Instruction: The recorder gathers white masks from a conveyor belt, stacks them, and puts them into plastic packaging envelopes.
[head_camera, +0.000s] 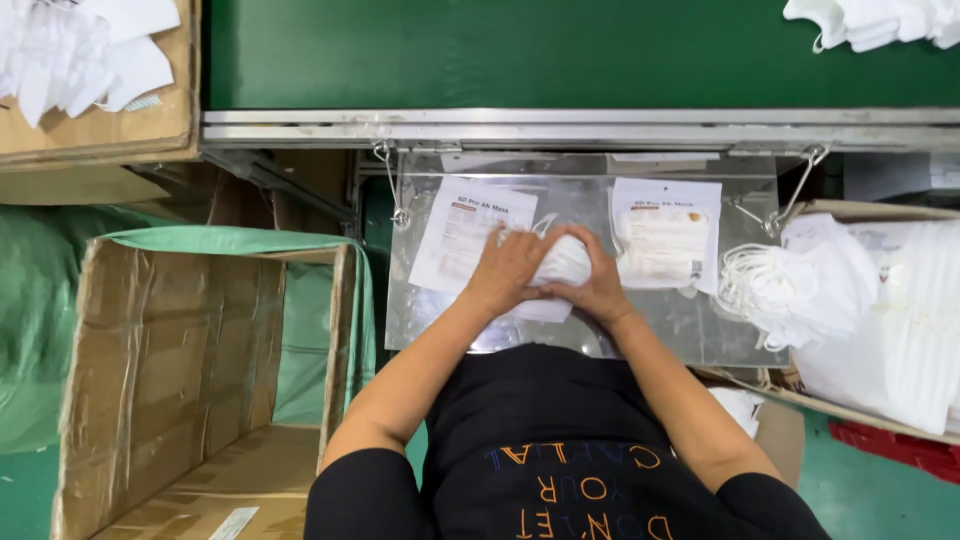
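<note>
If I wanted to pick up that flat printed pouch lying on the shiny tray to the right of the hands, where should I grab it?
Probably by its near, lower edge, coming from the person's side. The pouch lies flat on the metal tray, so a pinch needs a free edge. Its far edge sits close to the tray's back rim, and the pile of white masks crowds its right side. The right hand is nearest to it.

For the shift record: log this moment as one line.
left hand: pressing folded white face mask | right hand: gripping same mask | surface: clear plastic tray | nearby: two white printed pouches, open cardboard box
</note>
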